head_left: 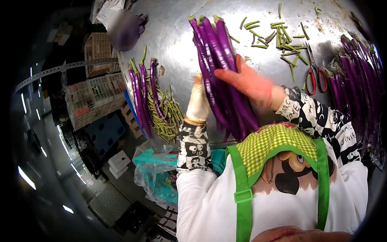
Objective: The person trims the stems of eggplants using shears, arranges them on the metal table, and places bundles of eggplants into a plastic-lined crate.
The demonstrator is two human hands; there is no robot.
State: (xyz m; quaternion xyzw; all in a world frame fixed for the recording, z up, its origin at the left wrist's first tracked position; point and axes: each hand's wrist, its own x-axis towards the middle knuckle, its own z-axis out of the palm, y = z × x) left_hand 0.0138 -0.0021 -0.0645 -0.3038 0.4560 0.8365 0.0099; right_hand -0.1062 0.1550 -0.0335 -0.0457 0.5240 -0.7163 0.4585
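A bundle of long purple eggplants lies between my two hands, with its green stem ends pointing away from me. My left hand, in a whitish glove, holds the bundle's left side; its fingers are mostly hidden. From the right, my right hand, in a reddish glove, grips over the eggplants with the thumb across the top. Right of the bundle, red-handled scissors rest near scattered cut green stems.
Long eggplants and a pile of green stem pieces lie at the metal table's left edge. More eggplants in clear plastic are at far right. A teal crate stands below the edge; plastic baskets are farther left.
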